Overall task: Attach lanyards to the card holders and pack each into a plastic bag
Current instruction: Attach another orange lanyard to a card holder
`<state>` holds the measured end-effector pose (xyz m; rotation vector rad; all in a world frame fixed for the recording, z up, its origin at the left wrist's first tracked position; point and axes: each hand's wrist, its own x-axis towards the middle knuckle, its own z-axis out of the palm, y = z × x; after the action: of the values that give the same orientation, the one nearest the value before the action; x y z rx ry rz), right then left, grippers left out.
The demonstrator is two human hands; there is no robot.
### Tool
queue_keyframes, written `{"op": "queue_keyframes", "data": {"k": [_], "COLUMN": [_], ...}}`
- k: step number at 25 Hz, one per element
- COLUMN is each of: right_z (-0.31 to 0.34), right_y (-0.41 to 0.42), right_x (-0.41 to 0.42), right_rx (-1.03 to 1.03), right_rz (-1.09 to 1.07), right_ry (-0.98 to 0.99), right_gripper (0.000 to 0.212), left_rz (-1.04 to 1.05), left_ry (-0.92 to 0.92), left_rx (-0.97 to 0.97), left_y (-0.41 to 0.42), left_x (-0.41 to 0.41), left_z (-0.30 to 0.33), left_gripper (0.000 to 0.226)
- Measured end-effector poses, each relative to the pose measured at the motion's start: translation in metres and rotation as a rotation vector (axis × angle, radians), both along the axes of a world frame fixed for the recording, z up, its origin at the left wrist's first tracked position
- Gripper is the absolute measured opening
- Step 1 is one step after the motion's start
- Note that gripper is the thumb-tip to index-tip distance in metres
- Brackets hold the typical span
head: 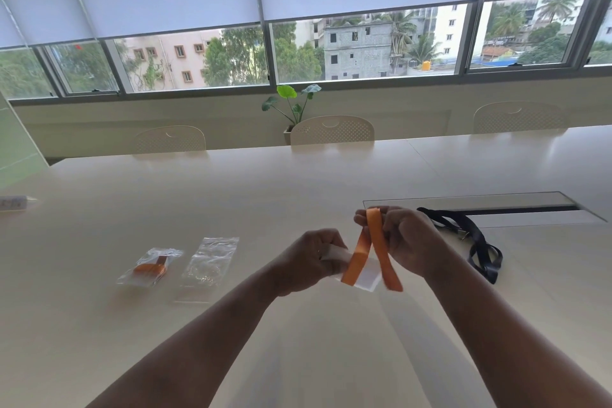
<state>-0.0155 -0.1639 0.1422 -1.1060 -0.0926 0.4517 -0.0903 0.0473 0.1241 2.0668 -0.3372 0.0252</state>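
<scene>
Orange lanyard (377,242) — card holder (364,278) — both hands (410,242)

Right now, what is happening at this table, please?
A person is working over a pale table. The left hand holds a clear card holder, and the right hand holds an orange lanyard looped above it. To the left lie one packed bag with an orange lanyard inside and one empty bag. A black lanyard waits on the right.
</scene>
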Motion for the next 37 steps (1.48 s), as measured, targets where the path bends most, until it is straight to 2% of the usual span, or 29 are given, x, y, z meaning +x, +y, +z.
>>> {"op": "queue_keyframes", "data": {"k": [5, 8, 10, 13, 17, 20, 22, 26, 30, 31, 32, 35, 37], "right_z": [-0.028, -0.044, -0.053, -0.059, -0.072, -0.082, -0.086, -0.086, -0.086, -0.085, -0.084, -0.085, -0.091], "right_y": [0.010, 0.017, 0.019, 0.021, 0.024, 0.027, 0.029, 0.033, 0.033, 0.034, 0.034, 0.032, 0.033], "right_x": [-0.012, -0.026, -0.030, -0.031, -0.028, -0.029, -0.033, -0.034, -0.028, -0.027, -0.026, -0.025, -0.028], "right_rx": [-0.171, -0.002, 0.104, 0.164, 0.061, -0.087, -0.297, -0.589, -1.232, -1.299, -1.301, -1.020, -1.092], "right_rz": [0.134, 0.222, 0.318, 0.407, 0.240, 0.185, 0.199, 0.099, -0.129, -0.140, -0.109, 0.005, -0.031], "right_ry": [0.082, 0.182, 0.189, 0.137, 0.087, -0.018, -0.126, -0.344, -0.640, -0.659, -0.647, -0.414, -0.406], "right_gripper": [0.032, 0.025, 0.036, 0.049, 0.035, 0.031, 0.032, 0.059, 0.071, 0.070, 0.071, 0.081, 0.074], "left_rz": [-0.070, -0.045, -0.016, 0.039, 0.168, 0.260, 0.294, 0.336, 0.321, 0.313, 0.305, 0.310, 0.321], "left_ry": [0.059, 0.134, 0.185, 0.220, 0.233, 0.224, 0.213, 0.196, 0.203, 0.203, 0.200, 0.190, 0.192], "left_rx": [-0.305, -0.566, -0.694, -0.743, -0.739, -0.741, -0.726, -0.691, -0.673, -0.667, -0.671, -0.779, -0.814], "left_y": [-0.005, -0.005, -0.001, 0.006, 0.008, 0.007, 0.006, 0.011, 0.013, 0.013, 0.012, 0.011, 0.013], "left_x": [-0.001, 0.000, 0.002, 0.003, 0.008, 0.013, 0.015, 0.021, 0.025, 0.025, 0.024, 0.027, 0.028], "left_z": [0.010, 0.009, 0.007, 0.007, 0.007, 0.009, 0.009, 0.006, 0.008, 0.008, 0.009, 0.011, 0.013], "left_gripper": [0.021, 0.024, 0.030, 0.036, 0.023, 0.022, 0.021, 0.022, 0.024, 0.024, 0.024, 0.024, 0.025]}}
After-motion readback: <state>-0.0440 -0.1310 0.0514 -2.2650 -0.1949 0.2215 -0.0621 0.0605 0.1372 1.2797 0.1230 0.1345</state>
